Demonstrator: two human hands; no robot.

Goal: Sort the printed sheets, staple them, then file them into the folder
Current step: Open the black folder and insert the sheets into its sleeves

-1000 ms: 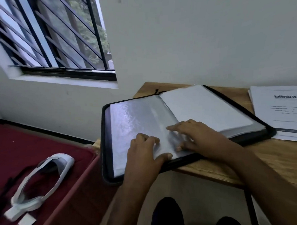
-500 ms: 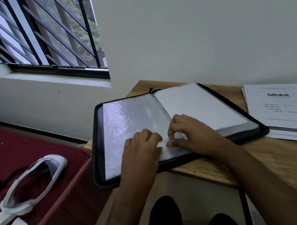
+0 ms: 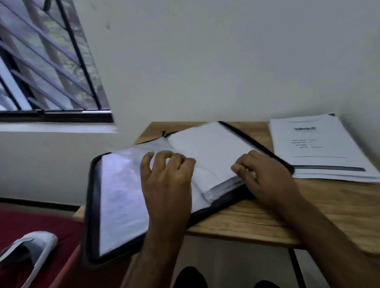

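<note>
Head view: left hand (image 3: 166,179) rests curled fingers on the open folder (image 3: 122,201), right hand (image 3: 266,177) pinches its page edge, printed sheets (image 3: 320,151) beside on the desk (image 3: 318,214).

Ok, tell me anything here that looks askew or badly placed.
The open folder sits skewed and hangs well off the left edge of the table, over the gap beside the red surface. The printed stack lies a little fanned. Both hands rest on the folder's pages.
</note>
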